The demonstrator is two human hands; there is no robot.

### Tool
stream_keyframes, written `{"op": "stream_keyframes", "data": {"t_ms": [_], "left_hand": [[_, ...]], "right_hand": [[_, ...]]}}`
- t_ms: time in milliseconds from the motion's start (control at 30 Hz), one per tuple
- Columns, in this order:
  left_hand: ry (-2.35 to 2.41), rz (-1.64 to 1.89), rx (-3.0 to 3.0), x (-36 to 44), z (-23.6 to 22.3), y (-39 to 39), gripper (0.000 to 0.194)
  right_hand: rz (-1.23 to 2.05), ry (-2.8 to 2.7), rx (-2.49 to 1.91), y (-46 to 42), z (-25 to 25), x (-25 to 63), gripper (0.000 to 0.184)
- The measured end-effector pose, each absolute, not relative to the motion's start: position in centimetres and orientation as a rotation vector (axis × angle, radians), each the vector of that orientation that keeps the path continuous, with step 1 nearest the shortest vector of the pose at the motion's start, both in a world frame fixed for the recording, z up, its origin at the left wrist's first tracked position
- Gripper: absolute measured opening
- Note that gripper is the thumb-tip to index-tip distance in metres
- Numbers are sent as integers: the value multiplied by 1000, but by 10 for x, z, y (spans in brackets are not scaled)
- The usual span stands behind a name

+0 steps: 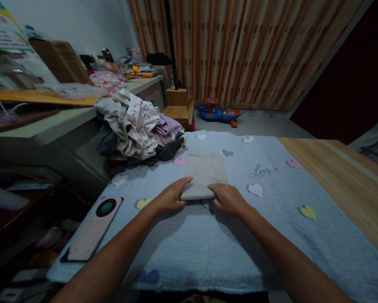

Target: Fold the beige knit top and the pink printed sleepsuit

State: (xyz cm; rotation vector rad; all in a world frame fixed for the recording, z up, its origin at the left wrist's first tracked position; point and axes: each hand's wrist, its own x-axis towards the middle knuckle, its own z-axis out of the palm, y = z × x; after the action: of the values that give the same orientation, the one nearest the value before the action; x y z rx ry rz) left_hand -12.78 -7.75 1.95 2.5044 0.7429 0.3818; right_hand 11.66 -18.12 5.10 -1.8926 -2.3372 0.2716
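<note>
A small folded white ribbed garment [204, 173] lies in the middle of a light blue towel [271, 219] printed with hearts and the word "Love". My left hand [170, 197] grips the garment's near left corner, fingers curled round the edge. On the near right corner my right hand [228, 198] does the same, fingers closed on the fabric. Both forearms reach in from the bottom of the view.
A heap of crumpled clothes [138, 126] sits at the towel's far left corner. A pink phone [93, 229] lies face down at the left edge. Bare wooden tabletop [343, 176] shows on the right. A cluttered desk [65, 113] stands left; a toy car [219, 111] is on the floor.
</note>
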Motion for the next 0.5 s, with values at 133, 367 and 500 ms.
{"op": "stream_keyframes", "data": {"t_ms": [133, 367, 500], "left_hand": [[779, 530, 2483, -135, 1, -65, 85], [637, 650, 2416, -109, -15, -51, 51], [667, 694, 2214, -101, -11, -45, 38]], "right_hand": [[309, -2344, -1897, -175, 54, 123, 51], [352, -2301, -1851, -172, 56, 127, 55], [357, -2220, -1776, -180, 52, 143, 57]]}}
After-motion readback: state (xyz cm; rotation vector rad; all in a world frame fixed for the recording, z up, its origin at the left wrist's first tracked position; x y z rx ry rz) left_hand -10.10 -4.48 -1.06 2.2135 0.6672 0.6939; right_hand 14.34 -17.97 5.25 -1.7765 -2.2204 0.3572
